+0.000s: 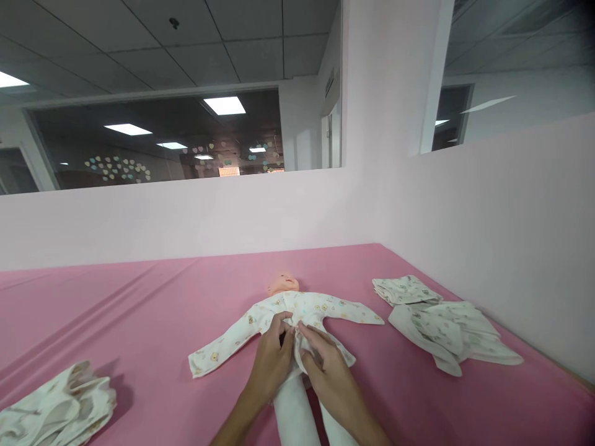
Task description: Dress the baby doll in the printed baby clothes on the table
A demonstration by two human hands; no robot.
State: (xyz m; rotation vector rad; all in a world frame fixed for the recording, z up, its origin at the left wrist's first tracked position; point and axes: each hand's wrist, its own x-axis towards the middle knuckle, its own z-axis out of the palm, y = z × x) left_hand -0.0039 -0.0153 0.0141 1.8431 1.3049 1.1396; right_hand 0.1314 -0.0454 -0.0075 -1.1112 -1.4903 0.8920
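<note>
A baby doll (283, 283) lies face-up mid-counter (116, 310), its printed baby top (328, 307) spread with sleeves outstretched. The left hand (272, 358) and right hand (326, 367) meet at the top's front, each grip pinched shut on its fabric. Folded baby clothes (437, 325) lie to the right and a crumpled garment (60, 409) at lower left.

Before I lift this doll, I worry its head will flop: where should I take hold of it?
Probably around the trunk, just under the spread sleeves, from the near side. The doll lies on its back, head away, legs toward you; your left hand and right hand are on the shirt at its belly, close to that spot.
</note>
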